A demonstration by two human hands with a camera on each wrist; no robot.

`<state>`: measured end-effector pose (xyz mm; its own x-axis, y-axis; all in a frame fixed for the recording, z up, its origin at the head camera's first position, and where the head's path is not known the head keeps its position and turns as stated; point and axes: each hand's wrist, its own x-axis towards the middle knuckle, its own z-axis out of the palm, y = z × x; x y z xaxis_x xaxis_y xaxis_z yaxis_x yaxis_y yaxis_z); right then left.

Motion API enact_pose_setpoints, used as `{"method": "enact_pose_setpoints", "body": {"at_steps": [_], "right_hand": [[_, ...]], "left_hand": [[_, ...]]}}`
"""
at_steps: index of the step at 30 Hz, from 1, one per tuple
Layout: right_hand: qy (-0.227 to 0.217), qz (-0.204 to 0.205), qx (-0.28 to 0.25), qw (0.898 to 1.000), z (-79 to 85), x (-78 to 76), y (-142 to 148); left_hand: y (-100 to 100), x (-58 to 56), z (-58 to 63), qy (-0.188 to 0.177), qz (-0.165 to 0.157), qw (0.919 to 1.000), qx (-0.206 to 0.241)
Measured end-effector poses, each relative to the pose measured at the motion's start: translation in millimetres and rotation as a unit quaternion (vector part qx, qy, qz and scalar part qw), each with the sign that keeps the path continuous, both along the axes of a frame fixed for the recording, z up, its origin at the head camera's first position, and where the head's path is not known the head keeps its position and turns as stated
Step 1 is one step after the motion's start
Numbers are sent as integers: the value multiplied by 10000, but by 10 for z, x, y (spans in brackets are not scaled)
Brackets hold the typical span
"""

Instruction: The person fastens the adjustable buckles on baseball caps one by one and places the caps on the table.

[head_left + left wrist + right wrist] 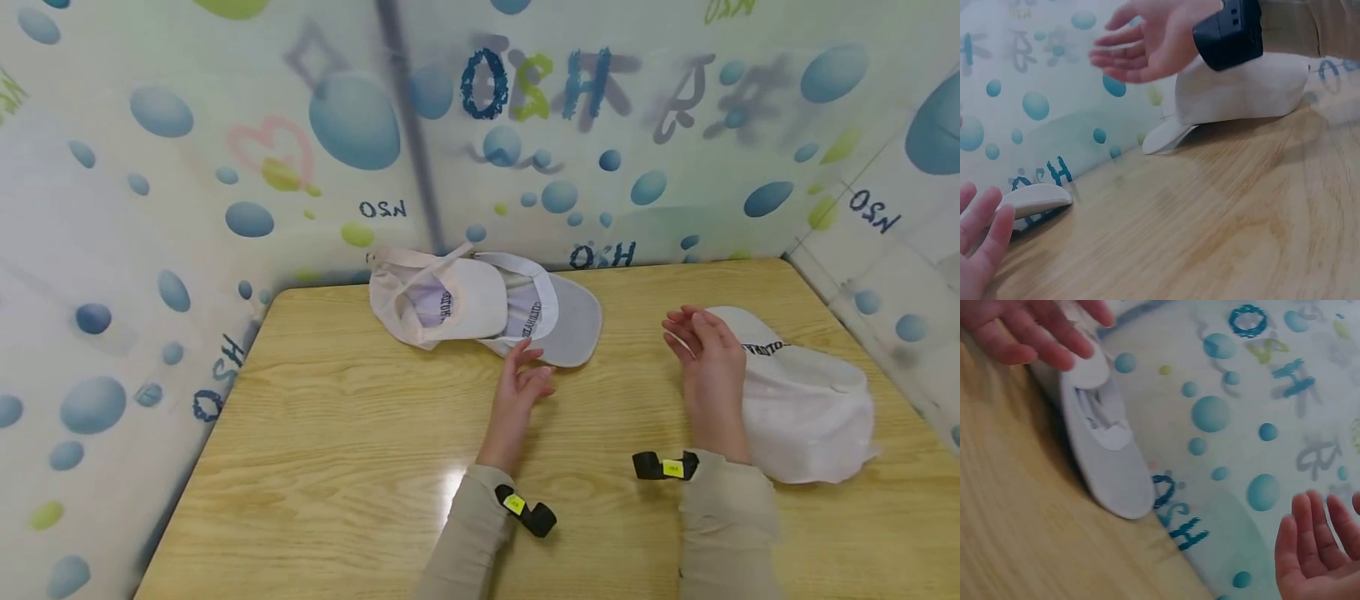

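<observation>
Two pale caps lie upside down and overlapping at the back of the table, their insides facing up: a white cap [480, 296] and a cap with a light grey brim [579, 321]. A third, white cap [810, 412] with dark lettering sits crown up on the right. My left hand [516, 400] is just in front of the grey brim, fingers loosely bent and holding nothing. Beside the third cap, my right hand [711, 383] is raised above the table with relaxed fingers and an empty palm, also visible in the left wrist view [1154, 44].
The wooden table [337, 467] meets a patterned back wall [510, 192] right behind the overlapping caps. Side walls rise along the left and right edges. Each wrist wears a black strap, one on the left [536, 518] and one on the right [648, 465].
</observation>
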<state>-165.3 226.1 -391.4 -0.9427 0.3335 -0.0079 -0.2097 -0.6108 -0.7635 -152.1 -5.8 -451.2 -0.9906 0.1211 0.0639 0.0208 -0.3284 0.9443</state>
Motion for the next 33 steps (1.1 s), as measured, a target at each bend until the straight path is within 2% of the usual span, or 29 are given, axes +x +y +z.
{"method": "enact_pose_setpoints", "body": {"at_steps": [4, 7, 10, 13, 15, 17, 20, 24, 27, 33], "right_hand": [[-368, 356, 624, 9967, -166, -44, -94], [-650, 614, 1227, 9884, -282, -66, -166], [-1079, 978, 1743, 9739, -352, -100, -244], [-1500, 1453, 2123, 9546, -398, -137, -317], [-1620, 1763, 2336, 9424, -438, -147, -356], [-1646, 1940, 2475, 9349, -477, -154, -393], [-1641, 2066, 2533, 9307, -516, -165, -436], [-1645, 2245, 2553, 9259, -515, -172, -465], [-1638, 2399, 2524, 9230, -504, -169, -473], [-1618, 2558, 2355, 9235, -499, -155, -474]], "left_hand": [[6, -59, -117, -72, 155, 9996, -228], [17, -85, -171, -104, 327, 9990, -300], [14, -102, -205, -155, 499, 9985, -149], [4, -83, -155, -247, 612, 9978, 27], [1, -82, -151, -317, 635, 9974, 81], [6, -85, -143, -397, 678, 9969, 31], [20, -119, -201, -481, 757, 9959, -95], [32, -130, -186, -555, 775, 9946, -417], [32, -133, -166, -584, 641, 9946, -574], [15, -124, -112, -609, 478, 9961, -417]]}}
